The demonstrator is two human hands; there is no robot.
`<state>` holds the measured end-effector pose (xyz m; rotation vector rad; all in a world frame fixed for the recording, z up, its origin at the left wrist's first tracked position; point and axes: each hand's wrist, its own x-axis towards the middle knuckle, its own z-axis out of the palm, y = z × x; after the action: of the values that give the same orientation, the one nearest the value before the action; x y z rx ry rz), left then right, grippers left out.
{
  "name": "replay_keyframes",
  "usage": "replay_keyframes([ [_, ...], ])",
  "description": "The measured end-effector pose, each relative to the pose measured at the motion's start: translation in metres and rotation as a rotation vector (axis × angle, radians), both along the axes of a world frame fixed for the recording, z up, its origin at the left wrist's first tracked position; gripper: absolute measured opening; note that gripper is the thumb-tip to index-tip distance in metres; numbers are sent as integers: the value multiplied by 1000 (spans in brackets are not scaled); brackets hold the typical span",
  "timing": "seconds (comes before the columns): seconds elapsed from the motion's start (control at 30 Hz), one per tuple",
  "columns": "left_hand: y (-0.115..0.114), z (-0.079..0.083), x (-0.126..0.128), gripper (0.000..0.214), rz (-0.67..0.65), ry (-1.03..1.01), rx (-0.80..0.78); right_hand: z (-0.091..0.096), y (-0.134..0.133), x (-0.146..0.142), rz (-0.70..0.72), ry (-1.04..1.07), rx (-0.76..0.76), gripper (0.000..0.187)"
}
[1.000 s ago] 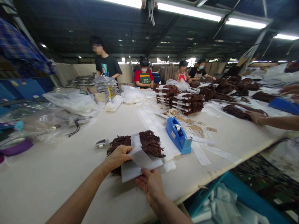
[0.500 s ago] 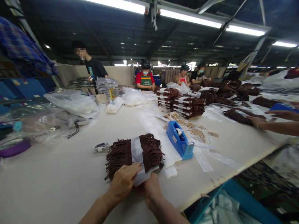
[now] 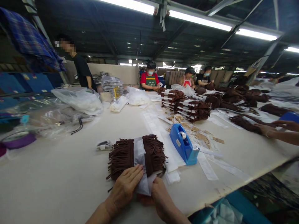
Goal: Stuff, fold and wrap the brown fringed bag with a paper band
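Observation:
A dark brown fringed bundle (image 3: 121, 155) lies on the table in front of me, with a translucent white strip (image 3: 139, 149) running across its middle. My left hand (image 3: 127, 183) rests on that strip at the bundle's near edge, its fingers stretched out flat. To its right, my right hand (image 3: 161, 194) is closed at the strip's loose near end; the fingertips are partly hidden. Right of the bundle stands a blue tape dispenser (image 3: 183, 144). A small clear-wrapped item (image 3: 104, 145) lies just left of the bundle.
Banded brown stacks (image 3: 192, 109) sit behind the dispenser, near tan tags (image 3: 203, 140) and loose white strips (image 3: 206, 166). Plastic bags (image 3: 79, 101) and a purple tape roll (image 3: 20, 140) lie at left. A co-worker's hands (image 3: 268, 129) work at right; other people stand beyond the table.
My left hand has flattened on the strip, and my right hand has moved slightly right with its end. The view has shifted a little left. The standing person at left leans further left.

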<state>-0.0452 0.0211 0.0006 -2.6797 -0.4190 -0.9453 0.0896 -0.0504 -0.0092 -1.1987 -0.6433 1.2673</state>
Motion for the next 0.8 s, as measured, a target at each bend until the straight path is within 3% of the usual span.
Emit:
replay_keyframes([
  [0.1,-1,-6,1,43,18,-21,-2,-1,-26,26,-20,-383,102,18],
  [0.23,-6,-1,2,37,45,-5,10,9,-38,45,-123,-1216,641,46],
  [0.33,-7,2,2,35,64,7,18,14,-28,41,-130,-1532,827,51],
  [0.43,-7,2,2,36,76,14,19,8,-23,32,-69,-1494,791,27],
  [0.5,-7,1,2,36,78,10,22,3,-28,29,57,-1336,666,16],
  [0.57,-7,0,2,35,79,-4,32,7,-34,30,237,-1127,497,16],
  [0.63,-7,-1,3,35,89,-16,46,24,-31,34,303,-974,386,22],
  [0.7,-8,-1,3,34,101,-25,65,46,-14,40,219,-1013,397,23],
  [0.8,-8,-1,4,36,115,-40,82,71,31,50,128,-1343,397,20],
])
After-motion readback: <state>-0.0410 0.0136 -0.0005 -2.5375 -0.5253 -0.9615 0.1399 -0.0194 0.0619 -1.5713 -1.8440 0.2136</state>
